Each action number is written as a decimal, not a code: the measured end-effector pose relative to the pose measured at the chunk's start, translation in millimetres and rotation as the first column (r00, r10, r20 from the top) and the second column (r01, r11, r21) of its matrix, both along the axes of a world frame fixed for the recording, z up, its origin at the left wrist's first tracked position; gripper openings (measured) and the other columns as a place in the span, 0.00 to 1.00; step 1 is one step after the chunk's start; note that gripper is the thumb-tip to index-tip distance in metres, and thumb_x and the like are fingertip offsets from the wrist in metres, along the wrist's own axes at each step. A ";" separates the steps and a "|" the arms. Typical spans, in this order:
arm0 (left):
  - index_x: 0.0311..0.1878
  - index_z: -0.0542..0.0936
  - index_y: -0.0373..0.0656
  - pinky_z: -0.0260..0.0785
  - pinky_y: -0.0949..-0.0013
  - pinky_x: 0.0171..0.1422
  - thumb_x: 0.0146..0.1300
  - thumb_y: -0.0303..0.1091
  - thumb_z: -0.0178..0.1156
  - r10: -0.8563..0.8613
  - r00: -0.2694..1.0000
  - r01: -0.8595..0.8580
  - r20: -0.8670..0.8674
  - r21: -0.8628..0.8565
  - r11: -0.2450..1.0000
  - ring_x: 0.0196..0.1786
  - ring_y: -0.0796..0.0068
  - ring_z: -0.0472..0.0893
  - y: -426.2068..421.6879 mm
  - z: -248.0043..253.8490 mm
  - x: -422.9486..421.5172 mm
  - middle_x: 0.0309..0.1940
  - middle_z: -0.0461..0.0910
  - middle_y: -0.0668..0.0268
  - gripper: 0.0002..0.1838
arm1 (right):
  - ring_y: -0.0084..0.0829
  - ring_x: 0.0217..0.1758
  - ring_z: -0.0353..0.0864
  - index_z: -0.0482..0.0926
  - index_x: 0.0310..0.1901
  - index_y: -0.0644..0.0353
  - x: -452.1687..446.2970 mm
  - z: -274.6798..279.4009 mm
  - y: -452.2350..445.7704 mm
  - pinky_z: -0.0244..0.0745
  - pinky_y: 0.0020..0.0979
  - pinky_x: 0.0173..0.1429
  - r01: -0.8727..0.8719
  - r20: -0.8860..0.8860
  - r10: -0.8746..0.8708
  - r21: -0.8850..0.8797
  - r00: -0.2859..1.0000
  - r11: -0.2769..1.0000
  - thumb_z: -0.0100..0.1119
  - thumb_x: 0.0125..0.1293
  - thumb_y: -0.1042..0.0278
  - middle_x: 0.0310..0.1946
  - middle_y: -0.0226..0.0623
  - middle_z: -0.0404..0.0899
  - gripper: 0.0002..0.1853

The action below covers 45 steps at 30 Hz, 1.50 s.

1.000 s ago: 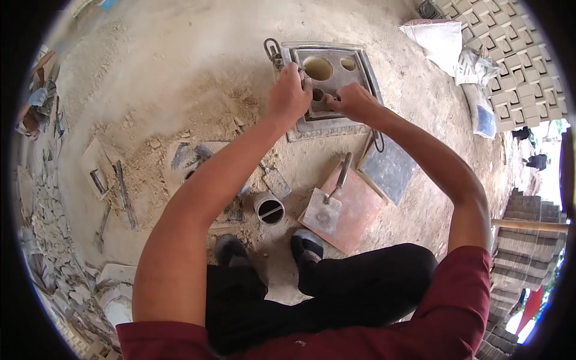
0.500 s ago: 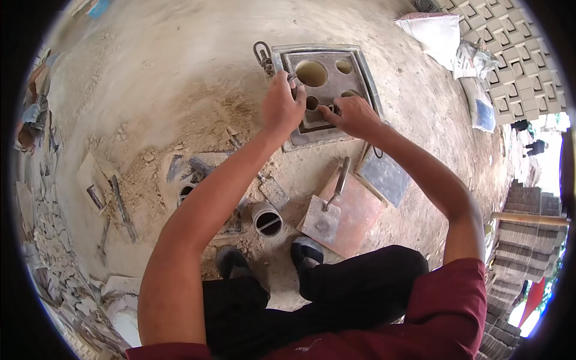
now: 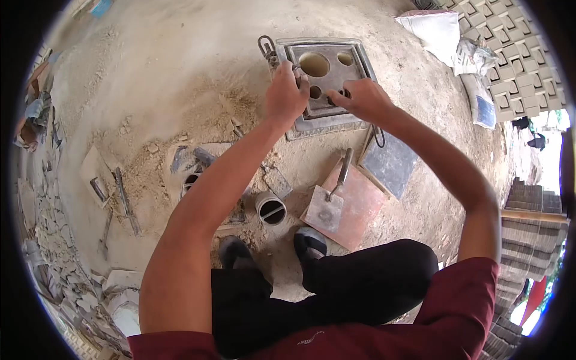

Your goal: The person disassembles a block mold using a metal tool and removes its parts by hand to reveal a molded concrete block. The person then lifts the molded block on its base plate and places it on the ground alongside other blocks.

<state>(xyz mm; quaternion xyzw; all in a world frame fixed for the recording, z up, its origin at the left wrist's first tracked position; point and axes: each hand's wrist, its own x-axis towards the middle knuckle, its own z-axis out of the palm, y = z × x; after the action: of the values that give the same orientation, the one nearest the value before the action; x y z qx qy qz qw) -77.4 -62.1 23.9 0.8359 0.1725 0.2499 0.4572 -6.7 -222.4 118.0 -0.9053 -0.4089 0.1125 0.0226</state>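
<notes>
A square metal mould (image 3: 330,127) lies on the ground, with an inner plate (image 3: 333,59) that has round holes of different sizes. My left hand (image 3: 287,96) is closed at the mould's left side, around what looks like a small metal handle, mostly hidden by the fingers. Over the right part of the plate, my right hand (image 3: 365,101) is closed on a small dark piece that I cannot make out. A metal loop (image 3: 266,45) sticks out at the upper left corner, and another loop (image 3: 378,137) hangs at the lower right.
A trowel (image 3: 327,209) rests on a reddish board (image 3: 362,204) beside a dark slab (image 3: 390,163). Near my feet stands a round container (image 3: 271,210) with a crossbar. Loose powder and tools (image 3: 127,204) lie left. Sacks (image 3: 431,33) and stacked blocks (image 3: 522,66) are at upper right.
The right hand has lifted a little and shifted slightly right over the plate. The left hand keeps its place at the mould's left side. The whole view has shifted slightly.
</notes>
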 end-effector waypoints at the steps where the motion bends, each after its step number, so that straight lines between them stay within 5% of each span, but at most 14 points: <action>1: 0.42 0.67 0.40 0.70 0.51 0.46 0.61 0.34 0.58 0.015 0.999 -0.017 0.052 0.040 0.999 0.46 0.49 0.77 -0.1 -1.1 1.9 0.42 0.74 0.55 0.13 | 0.45 0.28 0.82 0.80 0.25 0.66 -7.9 -3.1 0.5 0.76 0.42 0.37 0.033 0.068 -0.031 -0.033 0.997 0.999 0.52 0.62 0.39 0.19 0.50 0.77 0.31; 2: 0.42 0.67 0.40 0.70 0.51 0.46 0.61 0.34 0.58 0.010 0.998 -0.012 0.059 0.039 0.999 0.46 0.49 0.77 0.3 -1.6 3.6 0.42 0.74 0.55 0.13 | 0.44 0.29 0.82 0.80 0.26 0.66 -12.3 -5.3 -0.8 0.76 0.42 0.37 0.067 0.138 -0.058 -0.063 0.989 0.996 0.52 0.61 0.38 0.20 0.50 0.78 0.31; 3: 0.43 0.67 0.40 0.70 0.51 0.46 0.60 0.34 0.58 -0.001 0.999 -0.001 0.051 0.039 0.999 0.46 0.50 0.78 0.7 -0.1 2.2 0.43 0.74 0.55 0.13 | 0.46 0.28 0.82 0.80 0.23 0.67 -10.1 -19.4 -5.8 0.77 0.43 0.37 0.068 0.152 -0.091 0.147 0.984 0.987 0.52 0.61 0.39 0.19 0.51 0.78 0.31; 8: 0.38 0.68 0.37 0.67 0.53 0.44 0.59 0.35 0.59 0.017 0.997 -0.025 0.081 0.091 0.996 0.42 0.50 0.77 -1.9 1.7 -1.0 0.36 0.75 0.53 0.13 | 0.51 0.22 0.80 0.79 0.19 0.66 -4.9 -22.8 -1.2 0.77 0.46 0.33 0.063 0.219 -0.097 0.161 0.971 0.985 0.52 0.61 0.40 0.16 0.52 0.77 0.31; 23: 0.39 0.69 0.37 0.67 0.54 0.42 0.60 0.35 0.59 0.035 0.999 -0.033 0.040 -0.064 0.997 0.38 0.53 0.77 -1.8 0.1 7.2 0.31 0.73 0.55 0.13 | 0.48 0.20 0.77 0.78 0.18 0.64 3.2 -1.8 -3.9 0.75 0.43 0.30 0.054 0.145 -0.060 0.046 0.988 0.997 0.54 0.60 0.43 0.14 0.48 0.75 0.28; 30: 0.38 0.68 0.37 0.66 0.54 0.42 0.60 0.36 0.59 0.035 0.999 -0.037 0.035 0.052 0.998 0.36 0.54 0.76 3.3 -5.9 6.6 0.31 0.73 0.56 0.13 | 0.44 0.21 0.79 0.78 0.21 0.63 3.9 2.8 -2.3 0.75 0.42 0.31 0.017 0.155 -0.023 0.040 0.988 0.999 0.54 0.60 0.44 0.19 0.47 0.78 0.26; 32: 0.39 0.69 0.38 0.67 0.54 0.42 0.60 0.37 0.59 0.051 0.998 -0.049 0.030 -0.072 0.996 0.35 0.54 0.76 -2.8 -6.7 10.6 0.32 0.73 0.57 0.14 | 0.30 0.25 0.81 0.83 0.30 0.60 -0.6 56.3 -14.4 0.73 0.30 0.26 -0.003 0.133 -0.055 0.405 0.990 0.914 0.50 0.69 0.60 0.23 0.36 0.81 0.16; 35: 0.43 0.69 0.37 0.70 0.50 0.44 0.62 0.37 0.57 0.012 0.999 -0.015 0.038 0.080 0.997 0.41 0.49 0.78 -0.3 -4.3 8.3 0.37 0.76 0.53 0.14 | 0.26 0.18 0.71 0.76 0.23 0.57 -2.3 151.8 -25.5 0.65 0.29 0.22 -0.279 0.473 -0.067 0.622 0.878 0.732 0.53 0.68 0.57 0.17 0.32 0.74 0.18; 37: 0.42 0.70 0.36 0.70 0.52 0.44 0.63 0.39 0.58 -0.031 1.000 0.031 -0.003 0.048 0.998 0.42 0.50 0.78 0.4 4.7 6.3 0.38 0.76 0.53 0.15 | 0.24 0.14 0.65 0.71 0.17 0.55 -0.6 202.4 -24.9 0.60 0.29 0.19 -0.459 0.767 -0.112 0.487 0.632 0.743 0.55 0.68 0.55 0.13 0.30 0.69 0.21; 39: 0.41 0.70 0.37 0.70 0.53 0.44 0.63 0.39 0.57 -0.018 0.997 0.012 0.073 0.082 0.997 0.42 0.50 0.78 -2.6 7.1 7.2 0.38 0.76 0.53 0.15 | 0.22 0.09 0.59 0.66 0.12 0.53 6.2 198.0 -26.2 0.55 0.28 0.16 -0.435 0.883 -0.081 0.306 0.463 0.847 0.57 0.67 0.52 0.09 0.27 0.64 0.26; 41: 0.39 0.71 0.37 0.70 0.52 0.44 0.64 0.41 0.56 0.005 0.998 -0.013 0.068 0.119 0.993 0.43 0.50 0.78 -0.7 5.2 -1.0 0.38 0.77 0.52 0.15 | 0.21 0.12 0.62 0.80 0.27 0.54 -6.6 149.2 -37.9 0.55 0.28 0.18 -0.036 0.442 -0.025 0.130 0.897 0.991 0.54 0.68 0.47 0.12 0.29 0.69 0.20; 42: 0.39 0.71 0.37 0.70 0.52 0.44 0.64 0.41 0.56 0.024 0.998 -0.032 0.065 0.129 0.991 0.43 0.50 0.78 1.6 4.3 -12.9 0.38 0.77 0.52 0.15 | 0.20 0.14 0.64 0.86 0.35 0.55 -16.9 130.4 -37.9 0.55 0.28 0.19 0.091 0.129 -0.084 -0.051 0.988 0.995 0.52 0.68 0.45 0.14 0.31 0.71 0.22; 44: 0.39 0.71 0.36 0.69 0.51 0.45 0.65 0.45 0.55 0.020 0.996 -0.037 0.085 0.191 0.981 0.44 0.49 0.78 7.8 4.9 -18.2 0.39 0.77 0.50 0.17 | 0.23 0.15 0.68 0.86 0.30 0.58 -35.1 112.9 -35.4 0.58 0.30 0.21 0.084 -0.047 -0.083 0.021 0.995 0.996 0.53 0.66 0.43 0.15 0.34 0.73 0.24; 45: 0.38 0.72 0.36 0.69 0.50 0.45 0.65 0.48 0.54 -0.012 0.995 0.001 0.098 0.110 0.994 0.44 0.48 0.79 18.2 14.5 -32.8 0.36 0.78 0.49 0.20 | 0.25 0.16 0.69 0.86 0.29 0.59 -36.1 78.5 -22.1 0.61 0.30 0.22 -0.058 -0.038 0.065 0.142 0.997 0.988 0.54 0.65 0.42 0.15 0.35 0.73 0.25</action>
<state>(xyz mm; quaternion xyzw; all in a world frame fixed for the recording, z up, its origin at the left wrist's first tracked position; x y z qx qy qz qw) -110.1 -43.8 38.5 0.8469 0.1328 0.2985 0.4195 -42.8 -244.5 196.5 -0.8858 -0.4430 0.1034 0.0917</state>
